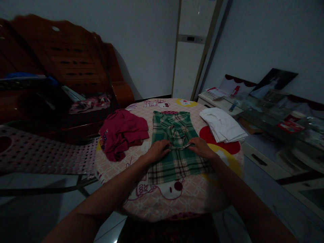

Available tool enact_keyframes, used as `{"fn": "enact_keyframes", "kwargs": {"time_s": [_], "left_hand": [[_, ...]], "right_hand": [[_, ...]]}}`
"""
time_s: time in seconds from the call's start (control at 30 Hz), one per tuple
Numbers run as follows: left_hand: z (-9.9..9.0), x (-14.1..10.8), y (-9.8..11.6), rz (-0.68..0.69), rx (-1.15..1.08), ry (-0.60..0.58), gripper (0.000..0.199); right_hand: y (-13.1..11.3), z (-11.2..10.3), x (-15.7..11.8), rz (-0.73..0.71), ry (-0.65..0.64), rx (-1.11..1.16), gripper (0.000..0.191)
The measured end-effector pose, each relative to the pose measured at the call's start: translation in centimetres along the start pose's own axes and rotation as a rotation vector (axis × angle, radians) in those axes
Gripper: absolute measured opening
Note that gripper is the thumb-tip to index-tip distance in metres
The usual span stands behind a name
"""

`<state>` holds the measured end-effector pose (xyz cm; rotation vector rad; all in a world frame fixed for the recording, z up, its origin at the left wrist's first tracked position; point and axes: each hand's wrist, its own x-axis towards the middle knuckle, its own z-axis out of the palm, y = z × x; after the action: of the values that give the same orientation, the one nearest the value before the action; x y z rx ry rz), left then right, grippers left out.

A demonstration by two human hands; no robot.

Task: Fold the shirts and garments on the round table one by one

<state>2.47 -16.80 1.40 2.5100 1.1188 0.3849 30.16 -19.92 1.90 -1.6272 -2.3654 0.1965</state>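
Note:
A green plaid cloth garment point(174, 165) lies on the round table, partly folded, with a bunched part at its middle. My left hand point(160, 150) has its fingers closed on the garment's left side, by a pale edge. On the right, my right hand point(200, 147) pinches the other end of that same edge. To the left of the garment lies a crumpled magenta cloth point(126, 130). Folded white cloth point(222, 125) rests at the table's right side.
The round table point(157, 209) has a patterned cover. A woven chair point(50, 152) and a carved wooden bench point(73, 57) stand left. At right is a low cabinet with a cluttered glass top point(268, 111). A tall white unit point(189, 60) stands behind.

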Motion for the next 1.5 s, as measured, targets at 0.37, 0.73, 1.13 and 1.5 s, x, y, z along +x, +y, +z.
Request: {"fn": "enact_keyframes", "kwargs": {"time_s": [0.37,0.73,1.13,1.5], "left_hand": [[0.0,0.1,0.1,-0.152,0.029,0.040,0.025],[-3.8,1.1,0.5,0.038,-0.236,0.137,0.018],[-8.2,10.7,-5.2,0.068,0.064,0.313,0.020],[-8.9,16.0,-10.0,0.034,0.122,0.295,0.023]], "right_hand": [[-0.7,-0.7,0.1,0.068,-0.044,0.037,0.014],[-1.3,-4.9,1.3,-0.075,-0.026,0.291,0.019],[2.1,-6.4,11.8,-0.039,0.174,-0.042,0.027],[4.3,-5.3,18.9,-0.026,0.098,-0.167,0.025]]}}
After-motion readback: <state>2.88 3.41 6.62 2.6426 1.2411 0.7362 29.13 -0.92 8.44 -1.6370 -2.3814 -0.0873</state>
